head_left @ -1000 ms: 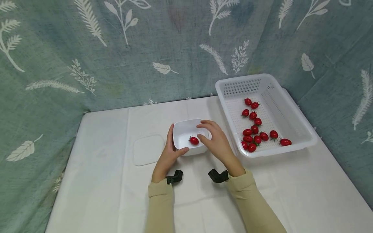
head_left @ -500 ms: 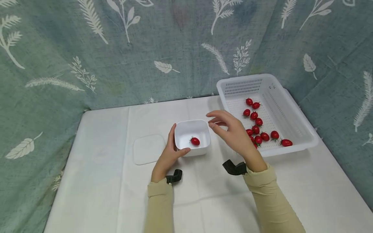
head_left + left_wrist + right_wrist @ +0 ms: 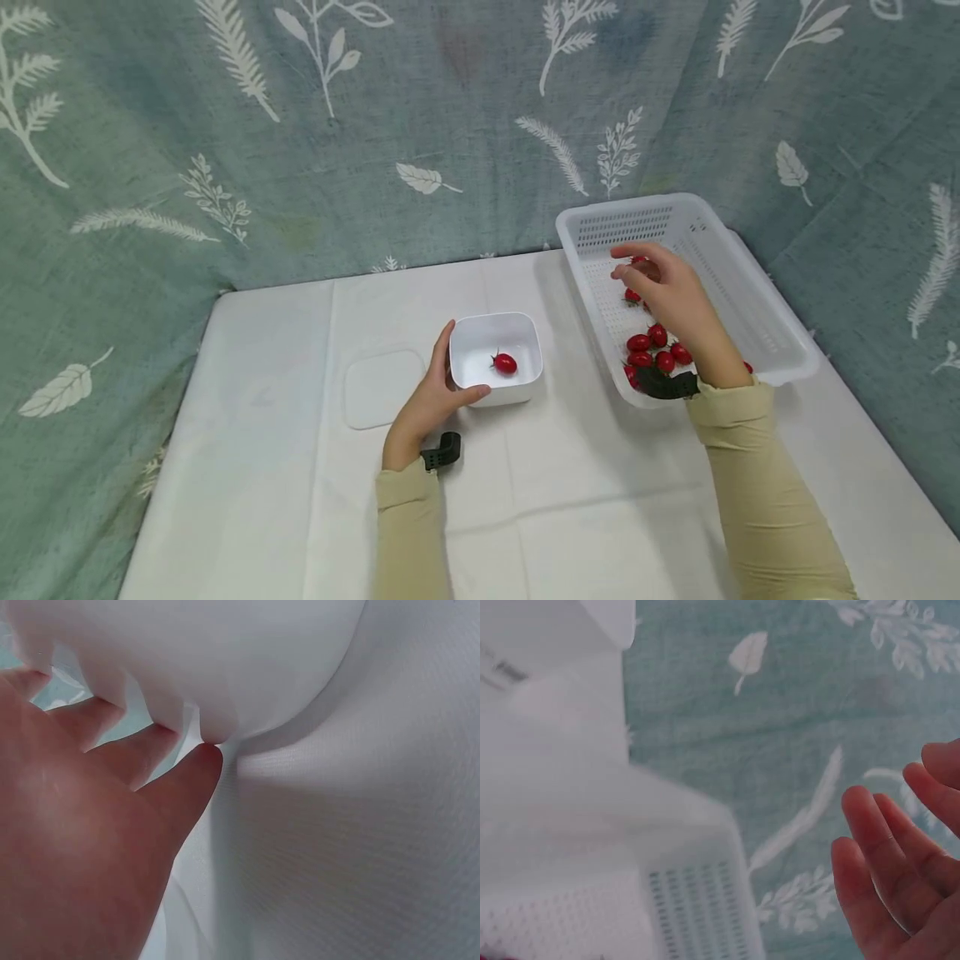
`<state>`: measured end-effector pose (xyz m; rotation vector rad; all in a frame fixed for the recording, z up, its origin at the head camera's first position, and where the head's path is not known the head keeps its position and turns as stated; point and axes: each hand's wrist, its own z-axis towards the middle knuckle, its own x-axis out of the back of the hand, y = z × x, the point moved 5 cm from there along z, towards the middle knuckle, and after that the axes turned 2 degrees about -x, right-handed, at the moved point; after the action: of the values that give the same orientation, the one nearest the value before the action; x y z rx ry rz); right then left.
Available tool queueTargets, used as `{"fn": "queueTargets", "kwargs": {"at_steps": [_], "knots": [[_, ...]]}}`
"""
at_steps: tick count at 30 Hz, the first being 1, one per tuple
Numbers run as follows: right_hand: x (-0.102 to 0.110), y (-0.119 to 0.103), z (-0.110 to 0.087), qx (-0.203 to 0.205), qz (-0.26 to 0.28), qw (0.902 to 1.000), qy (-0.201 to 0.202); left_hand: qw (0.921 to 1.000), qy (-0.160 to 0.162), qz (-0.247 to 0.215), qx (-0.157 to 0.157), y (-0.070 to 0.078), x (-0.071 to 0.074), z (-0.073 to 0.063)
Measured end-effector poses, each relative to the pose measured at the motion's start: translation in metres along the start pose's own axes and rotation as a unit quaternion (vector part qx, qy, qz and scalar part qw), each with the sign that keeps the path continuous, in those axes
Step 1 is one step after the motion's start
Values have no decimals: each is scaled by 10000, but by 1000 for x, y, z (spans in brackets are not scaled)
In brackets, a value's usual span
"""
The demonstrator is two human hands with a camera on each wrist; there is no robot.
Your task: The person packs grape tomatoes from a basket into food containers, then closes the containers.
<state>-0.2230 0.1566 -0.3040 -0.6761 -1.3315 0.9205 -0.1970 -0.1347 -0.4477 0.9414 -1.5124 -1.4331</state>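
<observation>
My left hand grips a small white square container at its left side, thumb at the near rim and fingers along the wall. In the left wrist view, its fingertips press against the container's side. One red cherry tomato with a green stem lies inside. My right hand hovers over the white slotted basket, fingers loosely bent and apart from the thumb. Nothing shows between them in the right wrist view, where the hand is beside the basket's corner.
Several cherry tomatoes lie in the basket, some hidden beneath the right hand and wrist. A flat translucent square lid is on the white-covered table, left of the container. A green leaf-patterned curtain hangs behind the table.
My right hand has moved from over the small container rightward to above the basket. The left hand stays on the container, and the tomato remains inside it.
</observation>
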Motion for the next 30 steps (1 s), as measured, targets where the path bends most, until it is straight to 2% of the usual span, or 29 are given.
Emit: {"fn": "queueTargets", "kwargs": {"at_steps": [3, 9, 13, 17, 23, 30], "knots": [[5, 18, 13, -97, 149, 9998, -27, 10000, 35, -2, -1, -1, 1, -1], [10, 57, 37, 22, 432, 9990, -111, 10000, 0, -78, -39, -2, 0, -1], [9, 96, 56, -374, 60, 9982, -475, 10000, 30, -46, -22, -1, 1, -1], [7, 128, 67, -1008, -564, 9889, -937, 9999, 18, -94, -33, -1, 1, -2], [2, 148, 68, -1651, -746, 9689, -1683, 9996, -89, -191, -197, 3, 0, -2], [-5, 157, 65, -1780, -927, 9566, -2114, 9997, -63, -51, -225, 2, 0, -2]]}}
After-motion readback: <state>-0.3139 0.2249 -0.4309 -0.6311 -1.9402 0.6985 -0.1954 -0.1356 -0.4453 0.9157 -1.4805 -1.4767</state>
